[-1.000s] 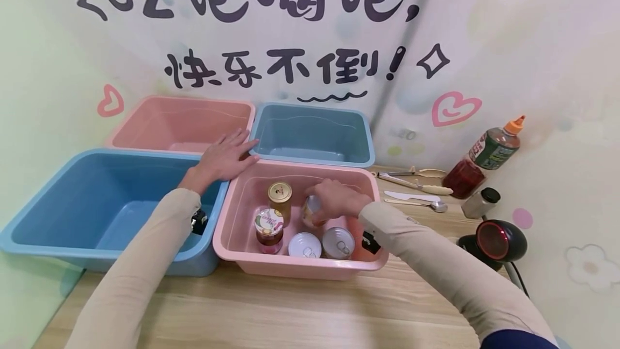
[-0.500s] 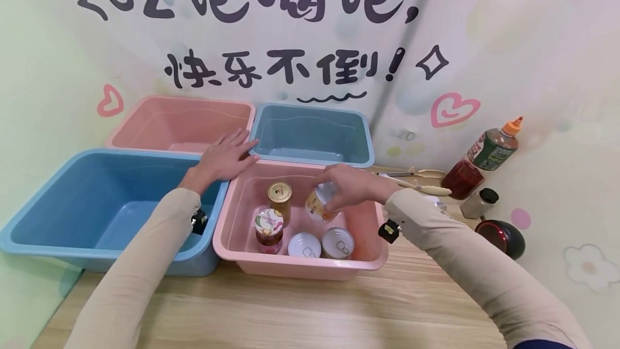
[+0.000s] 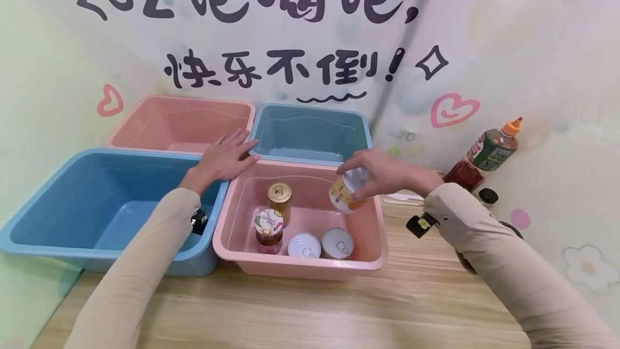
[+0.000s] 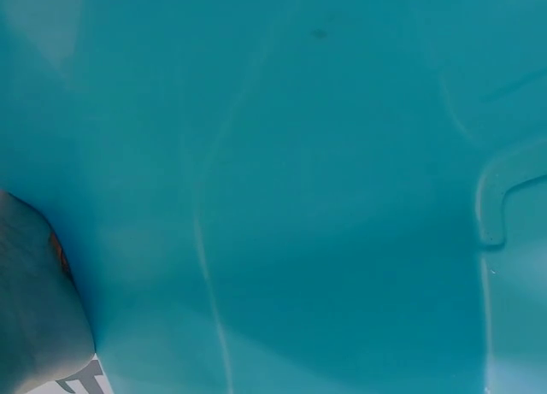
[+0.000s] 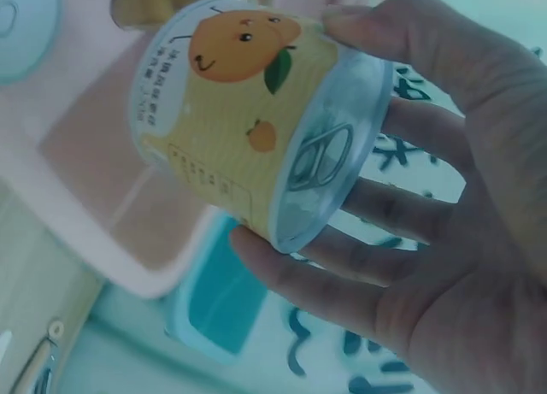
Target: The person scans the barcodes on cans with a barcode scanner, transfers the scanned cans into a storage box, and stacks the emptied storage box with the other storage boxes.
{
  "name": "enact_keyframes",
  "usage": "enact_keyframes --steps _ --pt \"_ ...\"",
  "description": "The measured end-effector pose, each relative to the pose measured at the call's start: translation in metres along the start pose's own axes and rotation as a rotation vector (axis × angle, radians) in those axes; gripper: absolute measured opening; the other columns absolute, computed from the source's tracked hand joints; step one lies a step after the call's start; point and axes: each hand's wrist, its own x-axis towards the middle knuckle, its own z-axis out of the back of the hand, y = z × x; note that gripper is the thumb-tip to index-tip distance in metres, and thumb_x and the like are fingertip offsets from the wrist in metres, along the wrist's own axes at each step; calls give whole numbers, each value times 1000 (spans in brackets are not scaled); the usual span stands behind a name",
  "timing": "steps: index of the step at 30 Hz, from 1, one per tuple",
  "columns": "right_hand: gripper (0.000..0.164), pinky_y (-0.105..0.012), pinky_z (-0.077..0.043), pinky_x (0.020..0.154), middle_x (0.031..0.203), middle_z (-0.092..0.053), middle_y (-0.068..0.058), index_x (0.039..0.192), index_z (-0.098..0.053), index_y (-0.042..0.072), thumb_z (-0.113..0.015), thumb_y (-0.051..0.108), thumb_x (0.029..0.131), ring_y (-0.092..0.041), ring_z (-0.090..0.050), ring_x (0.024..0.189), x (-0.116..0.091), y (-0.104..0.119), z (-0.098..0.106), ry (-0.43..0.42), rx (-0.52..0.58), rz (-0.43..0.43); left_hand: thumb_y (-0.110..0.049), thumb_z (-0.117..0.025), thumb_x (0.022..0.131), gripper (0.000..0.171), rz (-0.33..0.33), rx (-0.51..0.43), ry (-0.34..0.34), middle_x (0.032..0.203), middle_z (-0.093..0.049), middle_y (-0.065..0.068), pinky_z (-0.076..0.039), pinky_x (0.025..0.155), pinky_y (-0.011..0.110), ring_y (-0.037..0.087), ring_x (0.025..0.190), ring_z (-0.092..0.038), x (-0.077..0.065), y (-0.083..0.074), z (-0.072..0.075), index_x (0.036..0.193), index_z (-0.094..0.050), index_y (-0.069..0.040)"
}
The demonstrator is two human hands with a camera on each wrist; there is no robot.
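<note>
My right hand (image 3: 385,172) grips a fruit can (image 3: 343,198) by its upper rim, above the right side of the front pink tub (image 3: 300,264). In the right wrist view the can (image 5: 231,103) has a yellow label with orange fruit and a pull-tab end, with fingers and thumb around that end. Inside the tub stand a gold-lidded jar (image 3: 279,194), a jar with a patterned lid (image 3: 269,224) and two pull-tab cans, one left (image 3: 304,245) and one right (image 3: 338,243). My left hand (image 3: 226,156) rests with fingers extended on the rims where the tubs meet.
A large blue tub (image 3: 121,253) stands at the left. Behind are another pink tub (image 3: 184,123) and a smaller blue tub (image 3: 315,128). On the right are a red sauce bottle (image 3: 494,149), a black-capped shaker (image 3: 488,196) and a partly hidden white knife (image 3: 404,196).
My right hand has raised the fruit can from among the others in the pink tub and moved it right, tilting it. The left hand stays in place.
</note>
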Motion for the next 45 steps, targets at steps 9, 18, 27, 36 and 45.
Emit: enact_keyframes --steps 9,18,27,36,45 --pt "54 -34 -58 73 113 -67 -13 124 -71 9 -85 19 72 -27 -61 98 -32 -12 24 -70 -3 -61 -50 -39 102 66 1 2 -2 168 -14 16 -5 126 58 37 157 -4 0 2 -1 157 -32 -14" --pt "57 -31 -54 71 116 -68 -11 123 -71 10 -89 20 70 -24 -61 95 -68 -37 25 -108 -32 -135 -52 -39 102 67 -5 6 -8 168 -14 15 -6 126 57 36 157 -3 1 3 -5 157 -32 -15" --pt "57 -37 -56 75 121 -67 -14 123 -71 14 -90 21 70 -25 -62 98 -105 -65 17 -122 -73 -205 -53 -38 102 68 -1 9 0 169 -13 14 -4 126 56 35 157 -1 0 3 -4 158 -31 -16" --pt "57 -40 -58 74 125 -62 -21 124 -69 10 -89 18 71 -29 -61 99 -127 -101 -8 -100 41 -298 -53 -40 101 67 -1 -8 -9 169 -13 13 -3 127 54 35 157 -2 -1 3 -3 157 -33 -16" --pt "55 -43 -58 74 127 -58 -27 123 -68 6 -88 14 72 -36 -59 101 -143 -132 -27 -89 72 -346 -53 -39 101 68 -8 1 -14 168 -14 13 -4 127 55 35 157 -2 0 3 -2 157 -32 -15"
